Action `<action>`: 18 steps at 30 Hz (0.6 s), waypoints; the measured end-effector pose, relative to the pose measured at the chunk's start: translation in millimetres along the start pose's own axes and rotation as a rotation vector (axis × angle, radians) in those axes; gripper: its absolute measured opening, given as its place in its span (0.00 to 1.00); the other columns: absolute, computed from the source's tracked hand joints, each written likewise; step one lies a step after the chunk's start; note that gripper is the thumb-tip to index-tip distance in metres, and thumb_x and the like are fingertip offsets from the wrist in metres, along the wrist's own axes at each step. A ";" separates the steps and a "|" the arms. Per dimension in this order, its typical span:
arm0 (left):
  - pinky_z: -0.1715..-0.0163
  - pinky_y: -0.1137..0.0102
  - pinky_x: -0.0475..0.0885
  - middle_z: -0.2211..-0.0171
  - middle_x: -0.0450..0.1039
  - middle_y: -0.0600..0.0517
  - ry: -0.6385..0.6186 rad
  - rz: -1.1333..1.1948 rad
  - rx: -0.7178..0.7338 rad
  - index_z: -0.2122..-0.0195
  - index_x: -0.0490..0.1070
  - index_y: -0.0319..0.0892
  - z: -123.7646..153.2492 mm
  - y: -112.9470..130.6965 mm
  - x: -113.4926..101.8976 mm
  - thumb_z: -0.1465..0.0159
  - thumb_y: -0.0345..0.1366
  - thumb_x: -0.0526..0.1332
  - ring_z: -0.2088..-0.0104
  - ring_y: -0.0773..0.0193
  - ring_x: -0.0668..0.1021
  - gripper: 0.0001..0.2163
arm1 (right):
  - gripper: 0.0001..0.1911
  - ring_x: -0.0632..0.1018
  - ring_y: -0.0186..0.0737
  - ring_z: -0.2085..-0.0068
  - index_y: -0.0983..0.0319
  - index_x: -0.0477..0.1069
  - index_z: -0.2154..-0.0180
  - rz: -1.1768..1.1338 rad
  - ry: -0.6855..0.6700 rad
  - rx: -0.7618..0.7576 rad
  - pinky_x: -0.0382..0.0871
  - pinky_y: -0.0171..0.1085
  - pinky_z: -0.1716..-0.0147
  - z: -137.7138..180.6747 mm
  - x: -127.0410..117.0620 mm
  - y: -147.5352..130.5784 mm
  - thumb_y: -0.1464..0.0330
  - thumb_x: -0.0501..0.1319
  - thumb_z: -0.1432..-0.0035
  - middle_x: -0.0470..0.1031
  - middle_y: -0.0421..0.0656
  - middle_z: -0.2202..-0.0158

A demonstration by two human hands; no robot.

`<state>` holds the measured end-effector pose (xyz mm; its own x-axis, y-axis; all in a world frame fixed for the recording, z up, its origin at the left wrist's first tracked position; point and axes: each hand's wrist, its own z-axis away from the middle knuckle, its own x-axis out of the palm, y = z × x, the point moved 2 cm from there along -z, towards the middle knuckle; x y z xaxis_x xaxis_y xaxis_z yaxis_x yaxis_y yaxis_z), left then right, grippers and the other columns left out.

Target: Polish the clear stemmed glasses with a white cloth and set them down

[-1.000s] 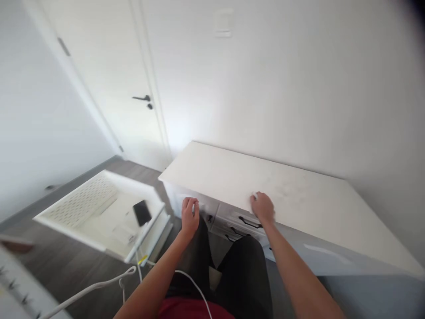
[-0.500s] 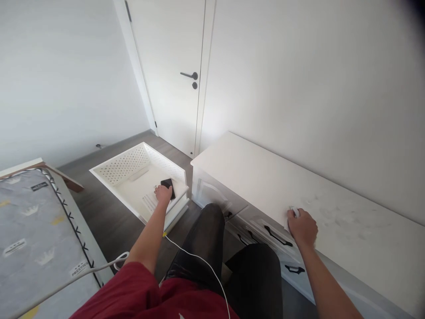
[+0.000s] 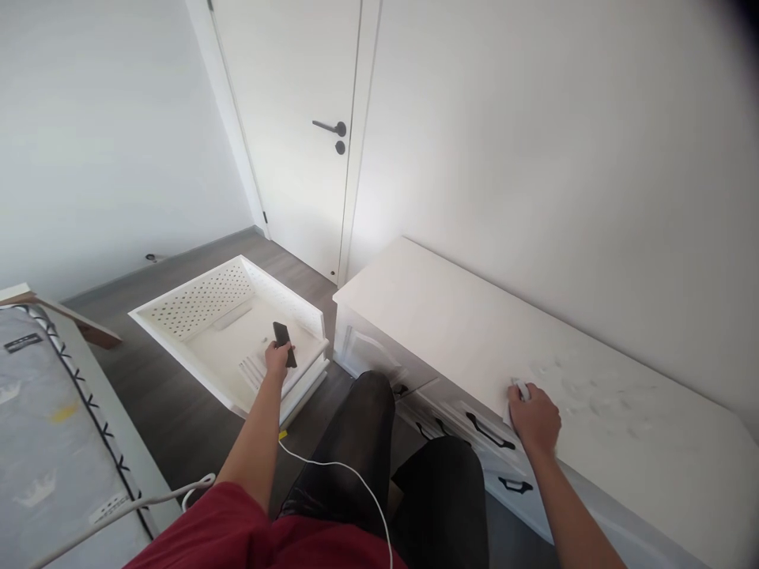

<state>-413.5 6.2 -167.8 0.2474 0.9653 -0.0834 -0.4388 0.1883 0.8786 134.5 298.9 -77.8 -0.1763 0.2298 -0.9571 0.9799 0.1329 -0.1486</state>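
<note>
My left hand (image 3: 277,358) is closed round a black phone (image 3: 285,341), which is tilted up above the floor of a white open-topped drawer unit (image 3: 228,395). Under that hand lies a sheet with printed lines (image 3: 252,370). On the white dresser top (image 3: 439,316), near its front edge, my right hand (image 3: 535,417) presses down with fingers curled round a crumpled white tissue (image 3: 517,390). Faint smears or wet marks (image 3: 598,395) spread over the surface to the right of this hand.
A mattress (image 3: 41,427) on a bed frame is at the left. One white cable (image 3: 349,468) crosses my legs, and a thicker one (image 3: 124,510) runs over the bed side. A closed door (image 3: 285,118) stands behind. Black handles (image 3: 489,431) jut from the dresser front.
My left hand has lifted the phone from lying flat in the drawer unit to a tilted position. My right hand stays at about the same spot on the dresser. The view has shifted slightly.
</note>
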 end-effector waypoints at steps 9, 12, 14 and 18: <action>0.54 0.58 0.82 0.52 0.81 0.40 -0.508 0.622 0.145 0.48 0.78 0.35 132.7 79.9 -1.7 0.33 0.39 0.69 0.58 0.54 0.83 0.16 | 0.18 0.74 0.52 0.66 0.58 0.71 0.68 -0.018 -0.041 -0.055 0.57 0.42 0.70 2.1 0.8 4.9 0.56 0.51 0.31 0.76 0.51 0.65; 0.50 0.52 0.81 0.42 0.77 0.38 -0.655 0.681 0.220 0.43 0.77 0.38 201.6 115.0 -8.3 0.33 0.38 0.69 0.46 0.44 0.81 0.18 | 0.18 0.75 0.52 0.67 0.58 0.70 0.69 -0.055 -0.036 -0.082 0.58 0.42 0.71 2.9 -2.6 5.8 0.56 0.51 0.32 0.76 0.51 0.65; 0.51 0.49 0.81 0.39 0.75 0.37 -0.782 0.702 0.266 0.40 0.74 0.40 245.4 131.2 -12.8 0.31 0.36 0.65 0.44 0.41 0.80 0.19 | 0.17 0.74 0.52 0.68 0.57 0.68 0.69 -0.091 -0.020 -0.098 0.59 0.42 0.72 4.6 -5.3 5.2 0.55 0.52 0.33 0.76 0.51 0.66; 0.54 0.51 0.83 0.42 0.78 0.38 -0.917 0.740 0.298 0.42 0.75 0.40 309.2 140.9 -23.6 0.35 0.27 0.61 0.46 0.42 0.81 0.20 | 0.17 0.73 0.50 0.71 0.55 0.62 0.73 -0.169 0.067 -0.112 0.59 0.42 0.74 30.9 -6.7 2.6 0.55 0.50 0.34 0.74 0.49 0.70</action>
<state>-214.0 -45.9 103.4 0.5934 0.3131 0.7415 -0.5469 -0.5191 0.6569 141.1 267.9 -79.4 -0.3463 0.2579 -0.9020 0.9201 0.2807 -0.2730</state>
